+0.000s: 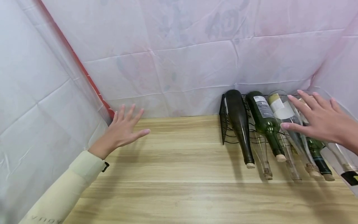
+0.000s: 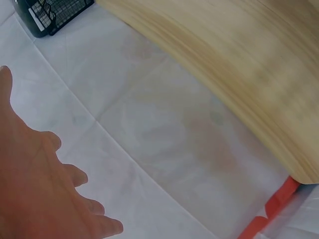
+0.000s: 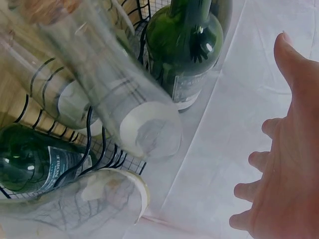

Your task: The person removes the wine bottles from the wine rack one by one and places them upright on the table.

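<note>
A black wire rack (image 1: 222, 119) at the right of the table holds several corked bottles lying with their necks toward the front. Leftmost is a dark bottle (image 1: 237, 118), beside it a green bottle with a label (image 1: 263, 112), then clear ones. My right hand (image 1: 325, 119) hovers over the rack's right part, fingers spread, holding nothing; in the right wrist view it (image 3: 286, 154) appears beside a clear bottle (image 3: 119, 94) and a green bottle (image 3: 184, 45). My left hand (image 1: 121, 132) is above the table's back left, fingers spread and empty, also seen in the left wrist view (image 2: 45, 184).
The wooden table (image 1: 167, 161) meets a white sheet (image 1: 181, 68) hanging behind it. More sheeting (image 1: 36, 93) hangs at the left, with a red strip (image 1: 84, 68) along the corner. Bottle necks reach out over the table in front of the rack.
</note>
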### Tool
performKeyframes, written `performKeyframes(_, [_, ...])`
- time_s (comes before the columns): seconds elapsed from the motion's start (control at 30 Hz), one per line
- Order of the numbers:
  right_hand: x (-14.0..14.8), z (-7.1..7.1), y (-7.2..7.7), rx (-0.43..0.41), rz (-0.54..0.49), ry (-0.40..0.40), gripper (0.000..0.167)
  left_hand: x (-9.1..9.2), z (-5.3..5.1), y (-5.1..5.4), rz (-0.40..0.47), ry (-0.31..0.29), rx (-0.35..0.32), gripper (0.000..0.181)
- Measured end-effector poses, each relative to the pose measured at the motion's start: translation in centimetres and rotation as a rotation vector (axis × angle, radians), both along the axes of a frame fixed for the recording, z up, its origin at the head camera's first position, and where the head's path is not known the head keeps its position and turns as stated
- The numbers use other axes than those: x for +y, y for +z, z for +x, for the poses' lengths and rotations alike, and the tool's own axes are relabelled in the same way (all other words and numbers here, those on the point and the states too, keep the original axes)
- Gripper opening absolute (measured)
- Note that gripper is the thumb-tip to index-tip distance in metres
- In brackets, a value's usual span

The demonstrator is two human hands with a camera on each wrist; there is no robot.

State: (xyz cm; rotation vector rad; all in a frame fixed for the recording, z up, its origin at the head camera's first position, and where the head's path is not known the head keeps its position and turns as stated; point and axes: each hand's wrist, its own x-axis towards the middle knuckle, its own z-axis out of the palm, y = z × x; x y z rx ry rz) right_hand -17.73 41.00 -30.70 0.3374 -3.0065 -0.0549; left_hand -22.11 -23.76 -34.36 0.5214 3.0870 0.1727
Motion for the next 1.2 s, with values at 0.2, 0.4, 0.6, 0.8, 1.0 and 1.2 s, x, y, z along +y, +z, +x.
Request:
performKeyframes(0.2, [1.0,-0.1,0.0,-0.003,-0.02,0.01,0.106,1.2,-0.6,-0.4,0.008,-0.014,0.004,0.099])
performKeyframes(0.4, [1.9,-0.5,0.0,0.01,-0.032,0.001,0.105,2.3,-0.9,-0.3,0.029,-0.059,-0.009,0.1])
performKeyframes(0.6, [2.8,-0.6,-0.1,-0.024,-0.043,-0.021,0.092,3.7,-1.1,0.0,0.011,-0.093,-0.025,0.103])
performKeyframes(0.8, [4.2,-1.0,-0.4,-0.02,-0.074,0.028,0.074,4.9,-1.5,0.1,0.033,-0.113,-0.036,0.105])
performKeyframes(1.0, [5.7,-1.4,-0.6,-0.054,-0.114,-0.031,0.08,6.0,-1.9,-0.1,0.009,-0.091,-0.034,0.105])
performKeyframes(1.2, [6.8,-1.5,-1.1,-0.034,-0.104,-0.082,0.089,7.1,-2.2,-0.1,0.016,-0.11,-0.04,0.106])
